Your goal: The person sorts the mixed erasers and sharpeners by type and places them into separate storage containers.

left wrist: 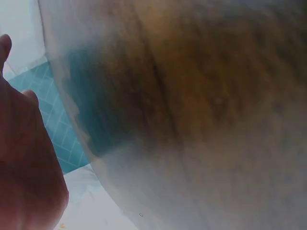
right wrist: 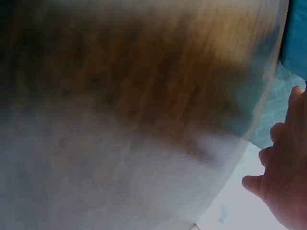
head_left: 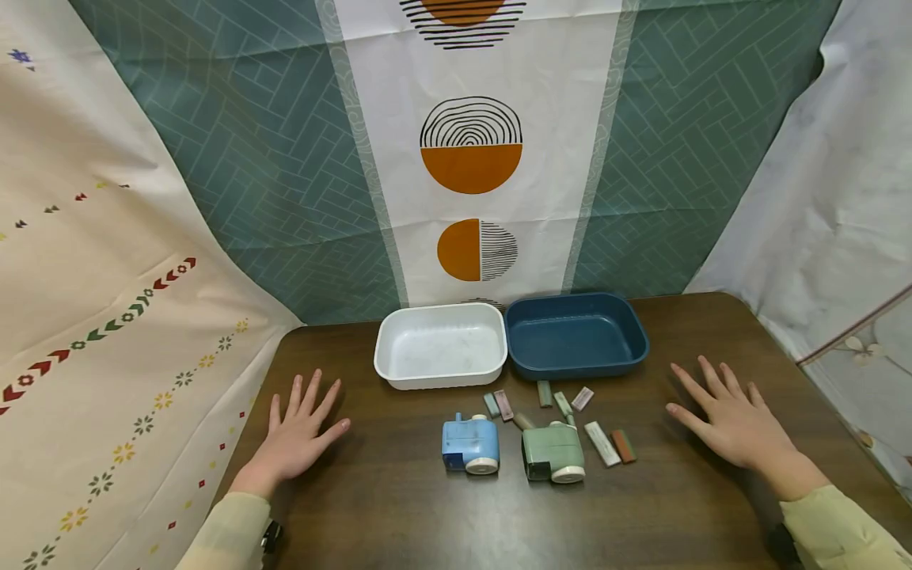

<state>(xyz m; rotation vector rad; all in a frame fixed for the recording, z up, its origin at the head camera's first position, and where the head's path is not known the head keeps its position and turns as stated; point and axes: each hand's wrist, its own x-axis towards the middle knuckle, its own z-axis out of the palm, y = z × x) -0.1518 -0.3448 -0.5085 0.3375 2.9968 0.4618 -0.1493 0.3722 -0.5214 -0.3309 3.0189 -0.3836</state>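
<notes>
My left hand (head_left: 295, 435) rests on the left of the brown table, fingers straight and spread, holding nothing. Over on the right side, my right hand (head_left: 741, 427) lies the same way, palm down. Between them stand a small blue plastic device (head_left: 470, 443) with a white round part and a similar green one (head_left: 554, 451); their kind is unclear. Around the green one lie several small eraser-like blocks, among them a white block (head_left: 602, 444), an orange-and-green block (head_left: 623, 446) and a pink block (head_left: 503, 404). The right hand is nearest the orange-and-green block, apart from it.
At the table's back edge a white tray (head_left: 442, 352) and a dark blue tray (head_left: 577, 336) stand side by side. Behind them hangs a green-and-white patterned cloth (head_left: 541, 158). Light cloths flank the table (head_left: 399, 514). Both wrist views mostly show blurred table surface.
</notes>
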